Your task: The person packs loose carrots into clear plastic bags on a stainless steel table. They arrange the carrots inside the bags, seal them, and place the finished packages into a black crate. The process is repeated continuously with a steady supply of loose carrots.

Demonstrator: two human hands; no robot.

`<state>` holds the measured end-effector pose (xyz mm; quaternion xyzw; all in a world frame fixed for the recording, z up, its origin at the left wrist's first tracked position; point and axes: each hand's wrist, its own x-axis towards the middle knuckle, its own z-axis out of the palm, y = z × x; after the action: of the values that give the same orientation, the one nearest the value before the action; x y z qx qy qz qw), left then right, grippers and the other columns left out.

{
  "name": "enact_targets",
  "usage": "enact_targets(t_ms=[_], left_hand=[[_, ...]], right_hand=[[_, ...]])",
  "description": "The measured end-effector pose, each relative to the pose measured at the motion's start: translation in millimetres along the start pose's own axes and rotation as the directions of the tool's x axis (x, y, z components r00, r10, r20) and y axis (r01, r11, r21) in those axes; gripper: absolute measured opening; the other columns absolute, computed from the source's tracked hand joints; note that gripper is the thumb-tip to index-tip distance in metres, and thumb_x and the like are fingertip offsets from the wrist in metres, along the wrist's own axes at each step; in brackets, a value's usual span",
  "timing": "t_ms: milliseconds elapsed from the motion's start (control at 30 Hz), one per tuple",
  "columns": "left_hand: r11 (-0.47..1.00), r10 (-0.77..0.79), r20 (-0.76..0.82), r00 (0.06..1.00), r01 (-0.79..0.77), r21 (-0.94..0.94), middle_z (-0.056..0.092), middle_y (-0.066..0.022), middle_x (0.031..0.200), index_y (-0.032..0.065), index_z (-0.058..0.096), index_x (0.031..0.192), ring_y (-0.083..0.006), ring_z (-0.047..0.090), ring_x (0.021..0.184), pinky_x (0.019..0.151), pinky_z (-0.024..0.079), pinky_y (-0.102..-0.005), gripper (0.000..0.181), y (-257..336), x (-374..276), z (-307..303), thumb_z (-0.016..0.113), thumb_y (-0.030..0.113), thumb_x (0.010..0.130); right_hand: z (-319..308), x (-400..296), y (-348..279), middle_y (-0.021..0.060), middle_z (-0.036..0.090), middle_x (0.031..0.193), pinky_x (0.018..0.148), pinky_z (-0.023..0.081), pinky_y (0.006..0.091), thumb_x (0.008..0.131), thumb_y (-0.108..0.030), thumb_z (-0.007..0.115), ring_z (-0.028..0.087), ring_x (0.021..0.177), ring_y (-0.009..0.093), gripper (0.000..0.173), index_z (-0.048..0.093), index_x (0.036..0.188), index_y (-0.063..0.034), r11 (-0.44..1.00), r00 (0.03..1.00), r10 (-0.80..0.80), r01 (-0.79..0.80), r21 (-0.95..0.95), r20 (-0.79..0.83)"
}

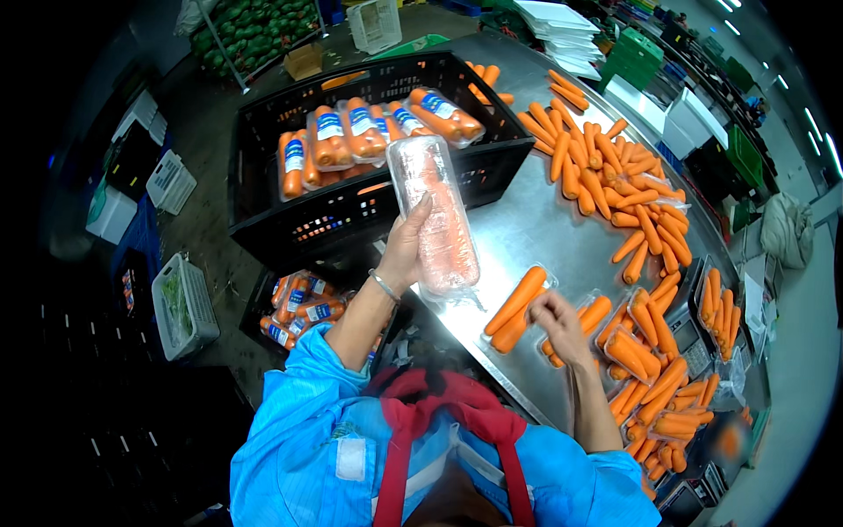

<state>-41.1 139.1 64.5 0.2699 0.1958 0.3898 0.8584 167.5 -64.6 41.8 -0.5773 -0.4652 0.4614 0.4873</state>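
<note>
My left hand (405, 253) holds up a wrapped clear plastic tray of carrots (441, 224), its thumb across the film, near the side of a black plastic crate (375, 217). Inside that crate lie several labelled carrot packs (329, 132). My right hand (556, 319) is at the end of a clear tray with two carrots (517, 309) on the steel table (507, 217); whether its bent fingers grip the tray is unclear. Right of this hand are several more trays of carrots (632, 356). Farther back on the table lies a heap of loose carrots (599, 165).
A lower crate of labelled carrot packs (303, 306) stands beside the table's edge. Scales (688, 336) sit at the table's right side. On the floor at left is a white basket with greens (184, 306). White foam lids (560, 26) are stacked beyond the table.
</note>
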Motion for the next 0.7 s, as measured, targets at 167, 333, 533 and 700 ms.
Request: enact_targets(t_ms=[167,333,533,700], left_hand=[[0.961,-0.062,0.046,0.997,0.048,0.271,0.057,-0.0076,0.101,0.0042,0.046,0.117,-0.0149,0.06,0.086,0.073,0.053,-0.0306,0.059,-46,26,15,0.036,0.055,0.089],[0.938,-0.31,0.114,0.944,0.284,0.197,0.059,-0.0071,0.1,0.0071,0.048,0.12,-0.0139,0.061,0.086,0.074,0.054,-0.0299,0.059,-69,32,34,0.027,0.054,0.091],[0.818,-0.568,0.165,0.806,0.532,0.218,0.06,-0.0083,0.102,0.0057,0.046,0.121,-0.014,0.062,0.087,0.074,0.055,-0.0303,0.052,-38,46,6,0.026,0.045,0.095],[0.702,-0.697,0.327,0.638,0.7,0.132,0.061,-0.0102,0.102,0.0025,0.047,0.118,-0.0154,0.064,0.084,0.071,0.056,-0.0275,0.047,-21,61,-15,0.029,0.04,0.096]], right_hand=[[14,72,-79,0.0094,0.051,0.096,0.077,0.042,0.0307,0.076,-0.006,0.058,0.051,0.086,0.021,0.03,0.052,0.106,-0.003,0.851,0.87,-0.444,0.335,-0.403,-0.214],[-9,127,-58,0.0117,0.051,0.097,0.073,0.042,0.0362,0.073,-0.009,0.063,0.051,0.083,0.028,0.031,0.054,0.103,-0.0088,0.523,0.748,-0.654,0.334,-0.784,-0.118],[-21,142,-72,0.006,0.051,0.091,0.068,0.037,0.0319,0.073,-0.008,0.059,0.05,0.081,0.021,0.019,0.055,0.091,-0.0073,0.064,0.713,-0.625,0.452,-0.89,0.318],[-14,163,-73,0.0064,0.049,0.087,0.067,0.037,0.0313,0.071,-0.014,0.054,0.048,0.08,0.02,0.013,0.05,0.081,-0.0063,-0.155,0.703,-0.38,0.593,-0.79,0.602]])
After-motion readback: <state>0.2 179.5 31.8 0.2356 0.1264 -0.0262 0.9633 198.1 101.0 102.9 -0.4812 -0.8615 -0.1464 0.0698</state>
